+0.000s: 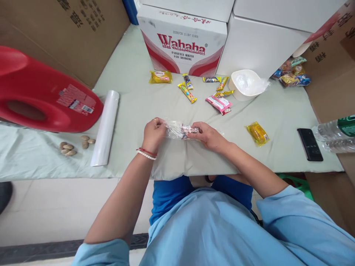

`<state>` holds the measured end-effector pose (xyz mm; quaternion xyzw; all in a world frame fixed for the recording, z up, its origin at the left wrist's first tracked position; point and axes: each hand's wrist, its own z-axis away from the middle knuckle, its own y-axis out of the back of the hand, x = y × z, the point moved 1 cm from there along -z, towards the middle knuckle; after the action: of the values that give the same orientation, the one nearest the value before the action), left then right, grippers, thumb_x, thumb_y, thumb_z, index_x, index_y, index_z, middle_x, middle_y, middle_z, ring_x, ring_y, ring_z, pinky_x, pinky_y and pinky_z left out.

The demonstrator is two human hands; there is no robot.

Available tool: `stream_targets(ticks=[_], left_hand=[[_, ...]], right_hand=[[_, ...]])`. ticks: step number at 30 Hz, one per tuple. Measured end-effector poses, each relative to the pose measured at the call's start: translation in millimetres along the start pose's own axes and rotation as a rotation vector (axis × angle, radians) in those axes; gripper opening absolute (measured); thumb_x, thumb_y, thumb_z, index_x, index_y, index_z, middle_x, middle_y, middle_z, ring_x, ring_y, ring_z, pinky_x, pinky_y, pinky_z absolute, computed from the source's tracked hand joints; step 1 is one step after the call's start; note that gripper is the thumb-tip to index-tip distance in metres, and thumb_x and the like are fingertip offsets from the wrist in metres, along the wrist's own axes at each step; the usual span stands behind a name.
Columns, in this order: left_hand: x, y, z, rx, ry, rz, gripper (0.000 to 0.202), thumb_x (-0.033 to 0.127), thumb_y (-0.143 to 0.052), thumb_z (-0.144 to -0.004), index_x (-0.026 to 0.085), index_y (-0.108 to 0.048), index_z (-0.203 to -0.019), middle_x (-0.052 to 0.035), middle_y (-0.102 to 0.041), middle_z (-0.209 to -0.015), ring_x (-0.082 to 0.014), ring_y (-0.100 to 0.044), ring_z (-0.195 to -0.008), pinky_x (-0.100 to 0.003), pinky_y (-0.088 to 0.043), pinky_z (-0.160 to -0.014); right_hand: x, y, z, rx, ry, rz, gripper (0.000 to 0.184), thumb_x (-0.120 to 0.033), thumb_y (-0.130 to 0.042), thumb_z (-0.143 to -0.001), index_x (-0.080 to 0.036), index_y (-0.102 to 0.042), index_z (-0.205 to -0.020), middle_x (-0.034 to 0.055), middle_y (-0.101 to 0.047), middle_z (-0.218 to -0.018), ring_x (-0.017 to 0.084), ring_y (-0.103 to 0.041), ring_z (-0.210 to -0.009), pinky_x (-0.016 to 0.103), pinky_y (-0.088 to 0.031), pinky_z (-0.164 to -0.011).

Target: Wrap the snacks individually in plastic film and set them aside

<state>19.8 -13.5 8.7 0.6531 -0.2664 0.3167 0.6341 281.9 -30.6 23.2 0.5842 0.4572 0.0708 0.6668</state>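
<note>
- Left hand (154, 133): pinching a gathered end of thin clear plastic (173, 130).
- Right hand (205, 134): gripping a wrapped snack (185, 129), which lies between both hands; inside the plastic or against it, cannot tell.
- Risk (judged): hard pulling could tear the plastic; a loose right grip could drop the snack.
- Beyond right hand: glossy flat pink packet (217, 103), rounded white bowl (244, 89).
- Left of left hand: smooth white cylindrical roll (105, 129).

Packet (184, 130) partly hidden under right hand (212, 137); print blurry. Bag (173, 128): pinched end hidden in left hand (153, 133). Jug (50, 98), well left of fingers, cut off by frame edge. Bottles (330, 131), well right of fingers, same. Snacks (187, 92) beyond fingers: small print unreadable.
</note>
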Motion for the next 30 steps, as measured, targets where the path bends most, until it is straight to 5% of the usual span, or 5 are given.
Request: stream_targets(ticks=[7, 10, 15, 23, 30], left_hand=[[31.9, 13.0, 9.3, -0.16, 0.608, 0.839, 0.051, 0.069, -0.061, -0.087, 0.019, -0.056, -0.09, -0.0084, -0.068, -0.085, -0.0211, -0.068, -0.066, -0.033, -0.052, -0.058], [41.5, 10.9, 10.9, -0.136, 0.453, 0.647, 0.034, 0.042, -0.084, -0.07, 0.017, -0.061, -0.077, -0.0012, -0.061, -0.066, -0.0128, -0.052, -0.053, -0.026, -0.041, -0.053], [68.0, -8.1, 18.9, -0.011, 0.107, 0.296, 0.012, 0.029, -0.068, -0.076, 0.018, -0.071, -0.079, -0.0004, -0.067, -0.069, -0.0171, -0.06, -0.066, -0.028, -0.046, -0.065], [98.5, -38.9, 23.3, -0.181, -0.035, -0.039, 0.042, 0.025, -0.042, -0.099, 0.017, -0.076, -0.077, -0.0099, -0.073, -0.088, -0.0225, -0.067, -0.086, -0.033, -0.048, -0.081], [100.9, -50.6, 30.6, -0.197, -0.061, -0.266, 0.031, 0.015, -0.053, -0.094, 0.024, -0.082, -0.098, -0.0086, -0.074, -0.104, -0.0274, -0.068, -0.101, -0.035, -0.05, -0.08]], right_hand=[[9.0, -4.2, -0.1, 0.074, 0.075, -0.06, 0.041, -0.017, -0.049, -0.104, -0.031, -0.073, -0.133, 0.0099, -0.058, -0.14, 0.027, -0.056, -0.117, 0.044, -0.049, -0.104], [8.5, -4.9, -0.2, 0.079, 0.069, -0.059, 0.041, -0.017, -0.05, -0.103, -0.032, -0.072, -0.134, 0.0088, -0.059, -0.14, 0.027, -0.055, -0.12, 0.045, -0.049, -0.105], [2.7, -10.8, -2.5, 0.105, 0.051, -0.029, 0.042, -0.012, -0.051, -0.099, -0.03, -0.075, -0.129, 0.0088, -0.06, -0.134, 0.026, -0.053, -0.111, 0.044, -0.048, -0.102], [-7.4, -3.2, 16.2, 0.183, 0.108, -0.19, 0.027, -0.034, -0.056, -0.102, -0.025, -0.079, -0.113, 0.0122, -0.068, -0.118, 0.028, -0.059, -0.109, 0.048, -0.05, -0.1], [18.2, 8.3, 46.4, 0.723, -0.557, -0.578, 0.061, -0.065, -0.036, -0.107, -0.025, -0.06, -0.146, 0.004, -0.077, -0.089, 0.017, -0.057, -0.057, 0.037, -0.057, -0.072]])
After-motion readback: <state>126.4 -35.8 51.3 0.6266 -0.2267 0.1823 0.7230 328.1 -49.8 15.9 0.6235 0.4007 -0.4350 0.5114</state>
